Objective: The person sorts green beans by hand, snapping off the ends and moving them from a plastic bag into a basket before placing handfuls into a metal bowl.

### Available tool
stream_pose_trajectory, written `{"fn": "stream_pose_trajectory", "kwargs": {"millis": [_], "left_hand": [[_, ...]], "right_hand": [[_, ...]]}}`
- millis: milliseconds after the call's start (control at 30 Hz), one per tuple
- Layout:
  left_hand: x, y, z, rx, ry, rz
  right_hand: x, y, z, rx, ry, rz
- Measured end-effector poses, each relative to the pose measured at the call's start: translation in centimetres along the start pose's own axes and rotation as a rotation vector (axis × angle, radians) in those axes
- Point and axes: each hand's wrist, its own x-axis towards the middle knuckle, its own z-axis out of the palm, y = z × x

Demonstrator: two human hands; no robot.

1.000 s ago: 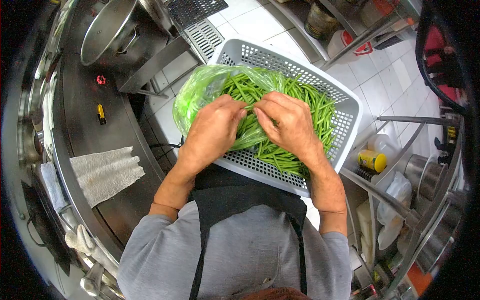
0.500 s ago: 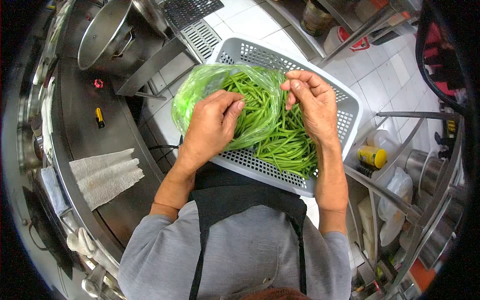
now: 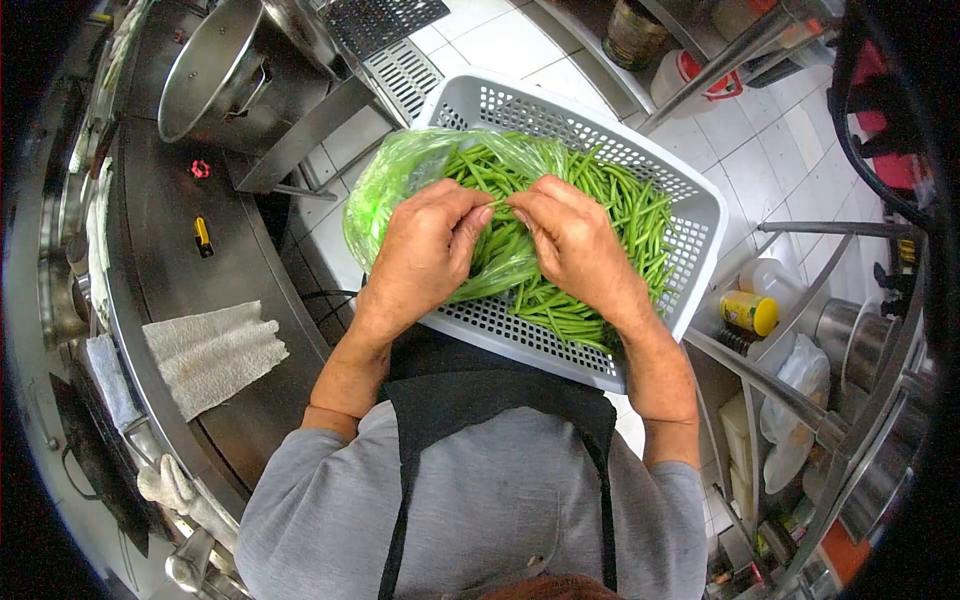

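Note:
My left hand [image 3: 424, 238] is closed in a pinch over the clear green-tinted plastic bag [image 3: 375, 185]. Facing it, my right hand [image 3: 577, 240] pinches too, its fingertips a short way from the left ones. A thin green bean, mostly covered by the fingers, seems to span the small gap between them. Many green beans [image 3: 625, 205] lie in the grey perforated basket [image 3: 705, 225], to the right of the bag and below my right hand. More beans show inside the bag's open mouth.
On the left, a steel counter holds a folded cloth [image 3: 215, 355], a yellow cutter [image 3: 203, 236] and a large metal pot [image 3: 215, 80]. To the right, a metal rack [image 3: 790, 395] carries a yellow-lidded jar [image 3: 750, 313] and pots. White floor tiles [image 3: 745, 130] lie beyond the basket.
My right hand has moved left and down from the basket's bean pile to meet my left hand, its fingers now pinched. More beans at the right are uncovered. My left hand has barely moved.

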Motion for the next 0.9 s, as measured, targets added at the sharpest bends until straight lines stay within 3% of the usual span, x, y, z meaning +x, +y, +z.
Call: {"fn": "stream_pose_trajectory", "kwargs": {"millis": [100, 267, 300, 333, 367, 433, 467, 500, 567, 767, 867, 900], "left_hand": [[0.1, 0.0, 0.1, -0.006, -0.024, -0.002], [0.0, -0.3, 0.2, 0.003, -0.105, -0.040], [-0.2, 0.0, -0.1, -0.198, -0.179, -0.135], [-0.4, 0.1, -0.3, -0.400, -0.251, -0.230], [-0.4, 0.0, -0.3, -0.402, -0.247, -0.232], [-0.5, -0.4, -0.2, -0.842, -0.057, -0.344], [-0.5, -1.2, 0.1, -1.090, 0.031, -0.367], [-0.2, -1.5, -0.3, -1.088, 0.037, -0.367], [0.1, -2.0, -1.2, -1.351, 0.062, -0.495], [-0.2, -1.9, -0.5, -1.216, 0.242, -0.391], [-0.2, -1.6, -0.8, -1.138, 0.294, -0.372], [-0.2, -1.4, -0.9, -1.100, 0.322, -0.357]], "right_hand": [[-0.1, 0.1, 0.6, -0.111, 0.072, -0.085], [-0.1, 0.1, 1.2, -0.010, 0.210, 0.007], [0.0, -0.1, 0.9, -0.011, 0.207, 0.007], [0.2, -0.5, 0.2, 0.263, 0.231, 0.269], [0.3, -0.6, -0.4, 0.538, 0.249, 0.532], [0.6, 0.5, -1.3, 1.119, 0.336, 0.550], [0.6, 0.6, -1.6, 1.228, 0.327, 0.601], [1.0, 0.3, -1.9, 1.336, 0.317, 0.652], [1.0, 0.4, -1.4, 1.376, 0.261, 0.701], [0.2, 0.0, 0.0, 1.387, 0.009, 0.741], [-0.2, -0.4, 0.2, 0.949, -0.070, 0.662], [-0.2, -0.8, 0.1, 0.950, -0.070, 0.660]]}}
